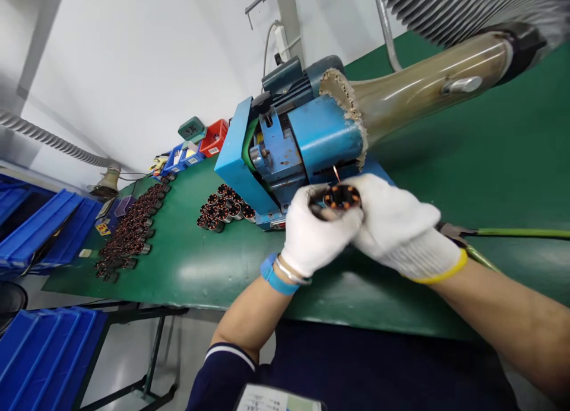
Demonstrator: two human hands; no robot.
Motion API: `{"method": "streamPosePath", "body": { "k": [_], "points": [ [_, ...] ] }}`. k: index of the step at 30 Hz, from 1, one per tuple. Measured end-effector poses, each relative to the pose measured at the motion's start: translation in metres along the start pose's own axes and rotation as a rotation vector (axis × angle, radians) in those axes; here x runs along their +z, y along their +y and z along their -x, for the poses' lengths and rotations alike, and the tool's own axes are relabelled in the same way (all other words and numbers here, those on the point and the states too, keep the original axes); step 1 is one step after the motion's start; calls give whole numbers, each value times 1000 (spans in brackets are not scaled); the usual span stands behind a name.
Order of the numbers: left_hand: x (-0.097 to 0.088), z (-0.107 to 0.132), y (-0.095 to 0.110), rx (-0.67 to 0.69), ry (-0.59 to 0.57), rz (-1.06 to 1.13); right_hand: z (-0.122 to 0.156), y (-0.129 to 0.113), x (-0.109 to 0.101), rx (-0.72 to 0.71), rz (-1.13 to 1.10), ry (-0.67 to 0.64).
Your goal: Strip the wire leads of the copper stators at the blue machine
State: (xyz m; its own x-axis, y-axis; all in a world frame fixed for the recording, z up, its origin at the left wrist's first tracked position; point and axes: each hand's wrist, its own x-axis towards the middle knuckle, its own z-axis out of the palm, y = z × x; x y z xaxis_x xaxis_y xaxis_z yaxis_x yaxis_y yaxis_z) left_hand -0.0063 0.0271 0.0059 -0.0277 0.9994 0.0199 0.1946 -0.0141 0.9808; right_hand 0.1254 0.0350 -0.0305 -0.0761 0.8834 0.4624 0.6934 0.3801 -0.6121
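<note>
Just in front of a blue belt grinder-like machine, I hold a motor stator with copper windings, its open end facing up. My left hand, in a white glove, is closed round its left and near side. My right hand, also gloved, is closed against its right side, with some fingertips hidden. A thin copper wire end sticks up from the stator toward the machine's underside. Green-handled pliers lie beside my right wrist.
Several stators stand left of the machine, and a long group of them lies farther left. Small red and blue bins line the wall. A suction pipe joins the machine. Blue trays stand beyond the green table.
</note>
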Motion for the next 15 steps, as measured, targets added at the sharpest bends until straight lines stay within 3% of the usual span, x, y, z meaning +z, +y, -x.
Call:
{"method": "streamPosePath", "body": {
  "k": [4,7,9,11,13,15],
  "points": [
    [-26,12,-23,66,-452,95,26,6,-2,-344,-160,48],
    [-40,10,-33,-73,-720,202,39,10,-3,-378,-164,58],
    [-44,10,-37,-137,-721,258,47,15,-3,-359,-157,16],
    [-41,12,-42,-133,-639,247,54,22,-4,-296,-186,-68],
    [-35,16,-48,-84,-545,170,59,28,-6,-224,-253,-122],
    [-28,19,-56,3,-441,46,60,31,-8,-180,-283,-89]
  ]
}}
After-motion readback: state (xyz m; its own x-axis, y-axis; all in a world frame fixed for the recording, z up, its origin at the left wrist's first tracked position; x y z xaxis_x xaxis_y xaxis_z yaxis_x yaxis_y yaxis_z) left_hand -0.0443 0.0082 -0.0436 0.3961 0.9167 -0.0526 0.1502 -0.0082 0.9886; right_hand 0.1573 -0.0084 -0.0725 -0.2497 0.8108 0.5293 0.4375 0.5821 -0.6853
